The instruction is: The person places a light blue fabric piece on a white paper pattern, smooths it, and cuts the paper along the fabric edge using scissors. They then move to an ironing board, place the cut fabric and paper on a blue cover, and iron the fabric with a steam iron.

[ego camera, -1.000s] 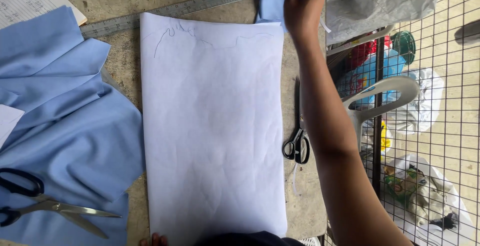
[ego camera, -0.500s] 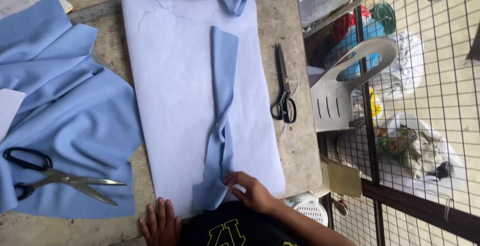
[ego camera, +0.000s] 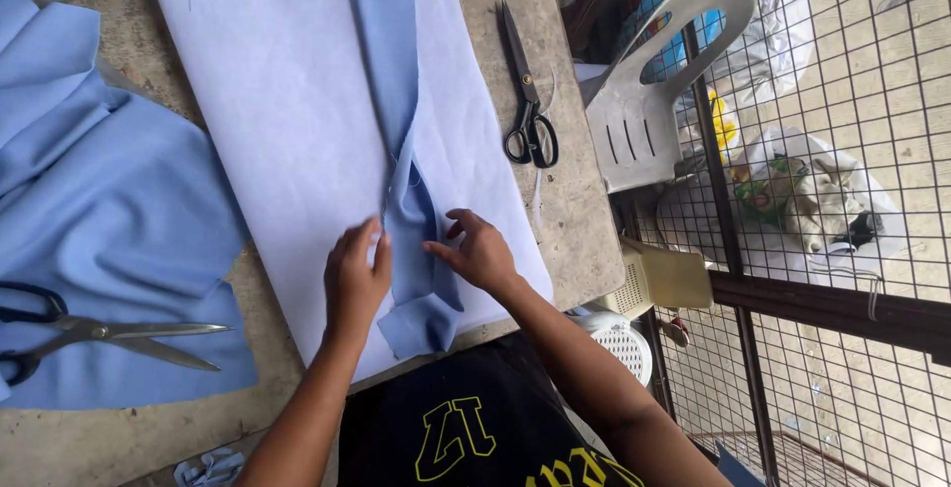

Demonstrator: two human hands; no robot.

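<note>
Long, soft blue fabric strip [ego camera: 401,150] lying creased down smooth white sheet [ego camera: 277,130] on rough desk [ego camera: 570,219]. Left hand [ego camera: 355,284] and right hand [ego camera: 480,252] pressing its lower end, fingers flat, released, grasping nothing. Black-handled scissors [ego camera: 525,101] nearby.

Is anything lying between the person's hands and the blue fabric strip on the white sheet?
Nothing visible does. The left hand and the right hand both rest directly on the lower part of the blue fabric strip, which lies on the white sheet. The black scissors lie off to the right on the table, apart from both hands.
</note>
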